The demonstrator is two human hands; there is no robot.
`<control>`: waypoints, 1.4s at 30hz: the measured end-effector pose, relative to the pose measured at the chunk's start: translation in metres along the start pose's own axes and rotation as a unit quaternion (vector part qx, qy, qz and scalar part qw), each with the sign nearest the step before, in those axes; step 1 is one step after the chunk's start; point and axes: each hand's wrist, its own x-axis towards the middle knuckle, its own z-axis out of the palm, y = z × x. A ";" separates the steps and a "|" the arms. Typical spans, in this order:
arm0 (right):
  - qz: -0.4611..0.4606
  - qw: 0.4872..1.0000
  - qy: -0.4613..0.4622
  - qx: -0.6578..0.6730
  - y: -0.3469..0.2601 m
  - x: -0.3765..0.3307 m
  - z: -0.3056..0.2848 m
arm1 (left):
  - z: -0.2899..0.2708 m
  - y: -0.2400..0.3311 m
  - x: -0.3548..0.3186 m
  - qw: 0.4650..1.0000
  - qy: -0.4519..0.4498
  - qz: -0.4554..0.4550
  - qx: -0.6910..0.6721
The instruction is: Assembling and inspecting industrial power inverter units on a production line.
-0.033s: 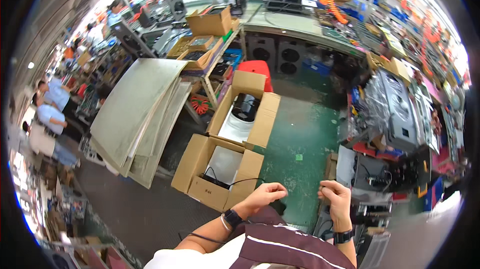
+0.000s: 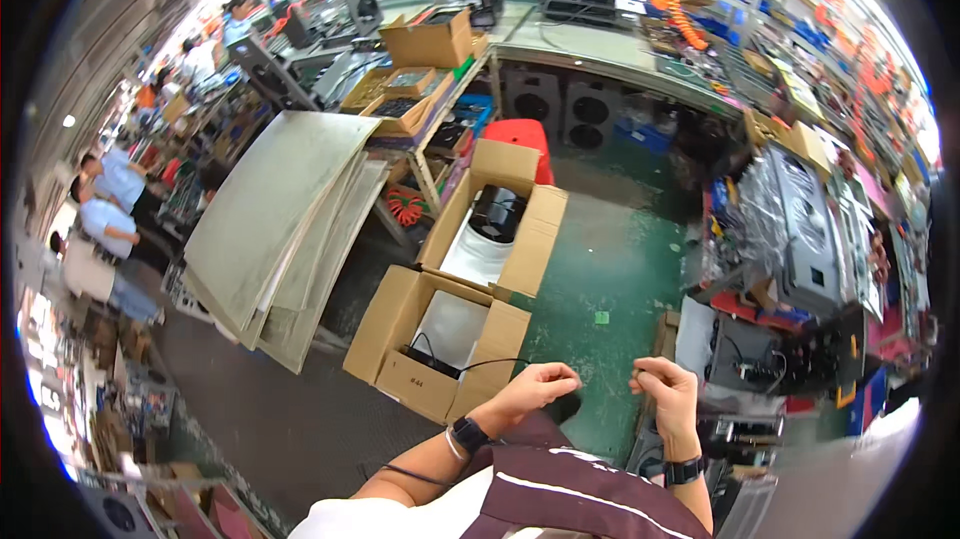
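Note:
My left hand is just right of the nearer cardboard box, thumb and fingers pinched together. My right hand is raised across from it, a gap between the two, its fingertips also pinched. What either pinch holds is too small to make out. A black cable rises out of the nearer open box and runs up to my left hand, where its end is lost. White padding fills that box. Another stretch of dark cable crosses my left forearm.
Behind it stands a second open box with a black cylindrical part on white padding. Large grey sheets lean at left. A red plastic object and a workbench are beyond. Wrapped speaker-like cabinets stand at right.
My right hand has tilted slightly left and its fingertips have come a little nearer my left hand. The whole view has shifted slightly. The boxes stay as they were.

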 end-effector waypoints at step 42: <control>-0.216 0.712 -0.622 -0.244 0.011 0.767 0.450 | -0.160 0.205 0.356 0.407 0.673 0.255 -0.562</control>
